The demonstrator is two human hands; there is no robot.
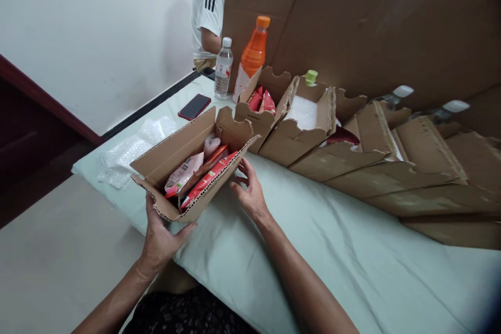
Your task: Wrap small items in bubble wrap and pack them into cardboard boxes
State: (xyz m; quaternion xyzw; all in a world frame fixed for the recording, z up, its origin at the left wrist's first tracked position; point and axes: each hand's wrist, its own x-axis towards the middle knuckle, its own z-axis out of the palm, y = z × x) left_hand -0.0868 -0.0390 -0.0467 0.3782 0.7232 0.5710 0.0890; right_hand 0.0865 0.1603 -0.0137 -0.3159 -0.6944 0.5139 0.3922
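An open cardboard box (156,159) sits at a slant in front of me near the left end of the table. Inside it stand red snack packets (209,180), a pink-and-white packet (186,173) and something bubble-wrapped (212,143). My left hand (160,237) grips the box's near end, fingers round the outer left corner and thumb along the bottom. My right hand (251,191) is beside the box's far right side, fingers apart and a little curled, nothing in them. Whether its fingertips touch the cardboard I cannot tell.
A row of cardboard bins (305,141) holding packets and bottles lines the back right. Behind the box stand a water bottle (223,70) and an orange drink bottle (252,55). A phone (194,106) and bubble wrap (135,148) lie nearby. A person's white sleeve (211,0) shows behind.
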